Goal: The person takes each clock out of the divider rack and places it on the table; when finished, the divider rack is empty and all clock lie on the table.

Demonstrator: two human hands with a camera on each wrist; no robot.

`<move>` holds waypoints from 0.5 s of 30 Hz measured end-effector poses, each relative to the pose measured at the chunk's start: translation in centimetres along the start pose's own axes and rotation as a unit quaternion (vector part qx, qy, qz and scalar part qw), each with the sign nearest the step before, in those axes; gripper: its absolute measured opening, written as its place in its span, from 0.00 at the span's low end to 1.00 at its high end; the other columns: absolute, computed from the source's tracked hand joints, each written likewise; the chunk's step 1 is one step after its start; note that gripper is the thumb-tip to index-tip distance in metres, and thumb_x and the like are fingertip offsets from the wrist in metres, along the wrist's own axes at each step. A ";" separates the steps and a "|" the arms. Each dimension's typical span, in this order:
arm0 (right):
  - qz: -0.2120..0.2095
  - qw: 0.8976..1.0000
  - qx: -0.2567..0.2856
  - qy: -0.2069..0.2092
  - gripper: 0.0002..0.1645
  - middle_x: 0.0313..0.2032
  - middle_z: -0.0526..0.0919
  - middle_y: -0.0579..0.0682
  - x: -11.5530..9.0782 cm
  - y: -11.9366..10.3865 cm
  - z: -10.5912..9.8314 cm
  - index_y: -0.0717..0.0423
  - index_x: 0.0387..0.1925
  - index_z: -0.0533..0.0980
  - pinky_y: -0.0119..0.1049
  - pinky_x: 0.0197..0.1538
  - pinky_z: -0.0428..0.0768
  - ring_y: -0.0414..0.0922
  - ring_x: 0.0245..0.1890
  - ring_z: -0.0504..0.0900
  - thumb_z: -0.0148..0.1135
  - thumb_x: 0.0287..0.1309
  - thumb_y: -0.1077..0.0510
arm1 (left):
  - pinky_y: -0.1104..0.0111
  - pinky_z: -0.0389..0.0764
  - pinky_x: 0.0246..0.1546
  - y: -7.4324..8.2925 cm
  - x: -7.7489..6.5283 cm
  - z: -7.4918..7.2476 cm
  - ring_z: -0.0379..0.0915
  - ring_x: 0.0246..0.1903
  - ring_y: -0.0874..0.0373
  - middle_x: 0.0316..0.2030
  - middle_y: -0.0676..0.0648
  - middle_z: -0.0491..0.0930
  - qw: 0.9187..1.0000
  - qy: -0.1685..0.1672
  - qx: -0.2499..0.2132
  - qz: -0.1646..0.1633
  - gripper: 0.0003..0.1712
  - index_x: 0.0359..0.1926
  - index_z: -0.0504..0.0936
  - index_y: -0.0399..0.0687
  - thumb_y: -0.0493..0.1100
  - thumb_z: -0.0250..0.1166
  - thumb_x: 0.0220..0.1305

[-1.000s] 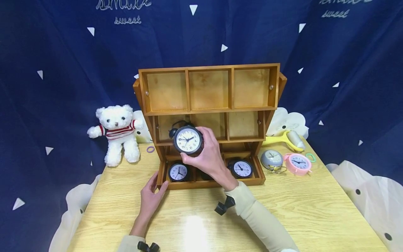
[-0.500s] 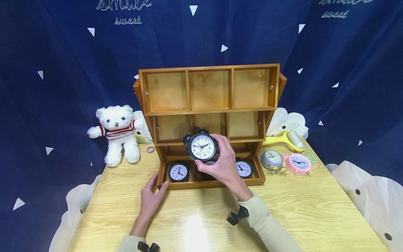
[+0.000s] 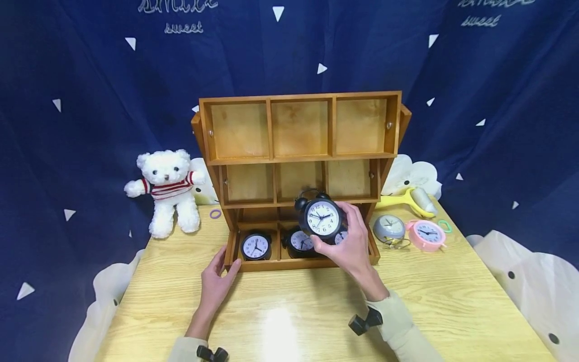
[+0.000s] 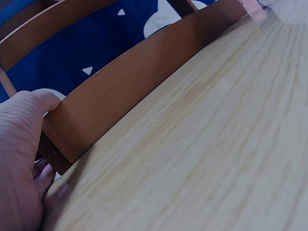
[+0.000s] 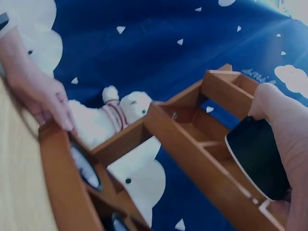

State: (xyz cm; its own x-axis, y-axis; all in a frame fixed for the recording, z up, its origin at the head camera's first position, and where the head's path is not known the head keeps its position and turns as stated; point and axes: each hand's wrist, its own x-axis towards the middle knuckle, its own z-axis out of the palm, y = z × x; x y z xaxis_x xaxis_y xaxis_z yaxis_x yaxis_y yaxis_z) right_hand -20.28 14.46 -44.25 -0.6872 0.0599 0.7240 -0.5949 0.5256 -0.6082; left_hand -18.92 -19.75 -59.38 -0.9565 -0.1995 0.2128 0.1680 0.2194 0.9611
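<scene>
My right hand [image 3: 347, 245] grips a black twin-bell alarm clock [image 3: 323, 217] by its right side, its white dial facing me. The clock is held in front of the bottom tier of a brown wooden three-tier shelf [image 3: 300, 160]. In the right wrist view, the clock's dark body [image 5: 257, 156] shows between thumb and fingers. My left hand [image 3: 218, 281] holds the shelf's lower left corner, thumb on the front board [image 4: 120, 91] and fingers round the side. Black clocks sit in the bottom tier: one at left [image 3: 256, 247], one in the middle [image 3: 300, 242], and one at right, mostly hidden.
A white teddy bear [image 3: 167, 193] and a purple ring [image 3: 215, 213] are left of the shelf. On the right lie a grey clock [image 3: 389, 227], a pink alarm clock [image 3: 426, 235], a green ring [image 3: 445, 226] and a yellow-handled roller [image 3: 409, 200]. A dark blue curtain [image 3: 298, 50] hangs behind.
My right hand has carried the black alarm clock rightward and slightly down, from before the left compartment to the centre-right. The middle clock has come into view. My left hand stays put.
</scene>
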 end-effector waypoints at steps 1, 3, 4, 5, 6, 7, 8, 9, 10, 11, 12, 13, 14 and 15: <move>0.002 1.000 -0.004 0.004 0.53 0.55 0.80 0.56 -0.3 0.3 -0.3 0.62 0.62 0.74 0.31 0.52 0.77 0.50 0.51 0.79 0.84 0.30 0.47 | 0.82 0.67 0.64 0.0 0.0 0.0 0.68 0.71 0.47 0.71 0.37 0.72 1.000 0.000 0.001 -0.001 0.39 0.75 0.70 0.38 0.43 0.73 0.68; 0.004 1.000 -0.009 0.012 0.53 0.55 0.80 0.57 -0.8 0.9 -0.9 0.63 0.62 0.75 0.29 0.54 0.75 0.51 0.51 0.79 0.84 0.30 0.48 | 0.82 0.67 0.65 0.1 0.0 0.0 0.67 0.72 0.47 0.71 0.37 0.72 1.000 -0.002 0.002 -0.004 0.39 0.75 0.70 0.38 0.43 0.73 0.68; 0.003 1.000 -0.013 0.016 0.53 0.55 0.80 0.58 -1.1 1.2 -1.2 0.64 0.62 0.75 0.29 0.55 0.74 0.52 0.52 0.79 0.83 0.30 0.48 | 0.81 0.66 0.65 0.2 0.0 0.0 0.67 0.72 0.47 0.71 0.37 0.72 1.000 -0.004 0.002 -0.004 0.38 0.75 0.70 0.38 0.43 0.73 0.68; 0.002 1.000 -0.016 0.018 0.53 0.55 0.80 0.59 -1.4 1.5 -1.6 0.65 0.61 0.75 0.29 0.57 0.73 0.53 0.53 0.79 0.83 0.29 0.48 | 0.81 0.66 0.65 0.2 0.0 0.0 0.67 0.72 0.46 0.71 0.37 0.71 1.000 -0.005 0.002 -0.004 0.38 0.75 0.70 0.38 0.43 0.73 0.68; 0.000 1.000 -0.019 0.021 0.53 0.55 0.81 0.60 -1.6 1.8 -1.9 0.65 0.61 0.75 0.29 0.57 0.73 0.54 0.52 0.79 0.83 0.29 0.48 | 0.80 0.67 0.66 0.2 0.0 0.0 0.67 0.72 0.46 0.71 0.37 0.71 1.000 -0.007 0.001 -0.004 0.38 0.75 0.70 0.37 0.43 0.73 0.69; 0.000 1.000 -0.020 0.022 0.53 0.55 0.81 0.60 -1.9 2.2 -2.3 0.65 0.61 0.75 0.28 0.58 0.73 0.54 0.53 0.78 0.83 0.29 0.49 | 0.78 0.67 0.66 0.2 0.0 0.0 0.67 0.72 0.46 0.71 0.37 0.71 1.000 -0.008 0.001 -0.004 0.38 0.75 0.70 0.37 0.43 0.73 0.69; -0.003 0.999 -0.023 0.025 0.53 0.55 0.81 0.61 -2.2 2.5 -2.7 0.66 0.61 0.75 0.28 0.58 0.73 0.55 0.53 0.78 0.83 0.29 0.49 | 0.77 0.67 0.67 0.3 0.0 -0.1 0.66 0.72 0.45 0.71 0.37 0.71 1.000 -0.010 0.002 -0.004 0.38 0.74 0.70 0.37 0.43 0.73 0.69; -0.002 0.999 -0.027 0.026 0.52 0.55 0.81 0.61 -2.5 2.8 -3.1 0.66 0.61 0.75 0.27 0.59 0.72 0.55 0.53 0.78 0.83 0.29 0.50 | 0.75 0.67 0.68 0.3 0.0 -0.1 0.67 0.72 0.45 0.71 0.37 0.71 1.000 -0.010 0.002 -0.004 0.38 0.74 0.70 0.37 0.43 0.73 0.69; -0.001 0.999 -0.028 0.027 0.52 0.55 0.81 0.62 -2.8 3.0 -3.6 0.67 0.61 0.75 0.26 0.58 0.72 0.54 0.52 0.78 0.83 0.29 0.51 | 0.73 0.68 0.68 0.2 0.0 -0.1 0.67 0.72 0.45 0.71 0.37 0.71 1.000 -0.010 0.004 -0.004 0.38 0.74 0.70 0.38 0.43 0.73 0.69; 0.002 0.999 -0.030 0.028 0.52 0.55 0.81 0.62 -3.1 3.2 -4.0 0.67 0.61 0.75 0.24 0.58 0.72 0.53 0.52 0.78 0.83 0.29 0.52 | 0.70 0.68 0.69 0.3 -0.1 -0.2 0.67 0.72 0.45 0.71 0.37 0.71 1.000 -0.011 0.006 -0.005 0.38 0.74 0.70 0.38 0.44 0.73 0.69; 0.006 0.999 -0.033 0.031 0.52 0.54 0.81 0.62 -3.4 3.5 -4.4 0.68 0.61 0.75 0.22 0.57 0.72 0.51 0.51 0.78 0.83 0.28 0.53 | 0.68 0.68 0.69 0.3 -0.1 -0.2 0.67 0.72 0.44 0.71 0.36 0.71 1.000 -0.012 0.007 -0.005 0.38 0.74 0.70 0.38 0.44 0.72 0.69; 0.013 0.999 -0.035 0.033 0.53 0.54 0.81 0.63 -3.8 3.7 -4.8 0.68 0.61 0.75 0.20 0.56 0.73 0.49 0.51 0.78 0.83 0.28 0.54 | 0.66 0.68 0.69 0.3 -0.1 -0.2 0.67 0.72 0.44 0.71 0.36 0.71 1.000 -0.012 0.010 -0.005 0.38 0.74 0.70 0.38 0.44 0.72 0.69; 0.019 0.998 -0.037 0.036 0.53 0.54 0.81 0.64 -4.2 3.9 -5.1 0.69 0.62 0.74 0.18 0.55 0.73 0.47 0.50 0.78 0.84 0.28 0.55 | 0.65 0.67 0.70 0.4 -0.1 -0.3 0.67 0.72 0.44 0.71 0.36 0.71 1.000 -0.012 0.012 -0.005 0.38 0.74 0.70 0.38 0.44 0.72 0.69; 0.026 0.998 -0.037 0.039 0.54 0.54 0.81 0.64 -4.5 4.1 -5.5 0.69 0.62 0.74 0.17 0.54 0.74 0.44 0.49 0.78 0.84 0.27 0.57 | 0.65 0.67 0.70 0.4 -0.1 -0.4 0.67 0.72 0.44 0.71 0.36 0.71 1.000 -0.012 0.012 -0.006 0.38 0.75 0.70 0.38 0.44 0.72 0.69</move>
State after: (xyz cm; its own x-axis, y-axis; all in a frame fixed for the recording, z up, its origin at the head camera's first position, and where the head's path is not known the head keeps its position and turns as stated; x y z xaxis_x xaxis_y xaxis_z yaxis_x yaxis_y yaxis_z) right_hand -17.33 21.01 -48.26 -0.6803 0.1535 0.7167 -0.5249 0.5804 -0.6226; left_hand -18.63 -19.98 -58.91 -0.9638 -0.1793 0.1972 0.1513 0.2407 0.9587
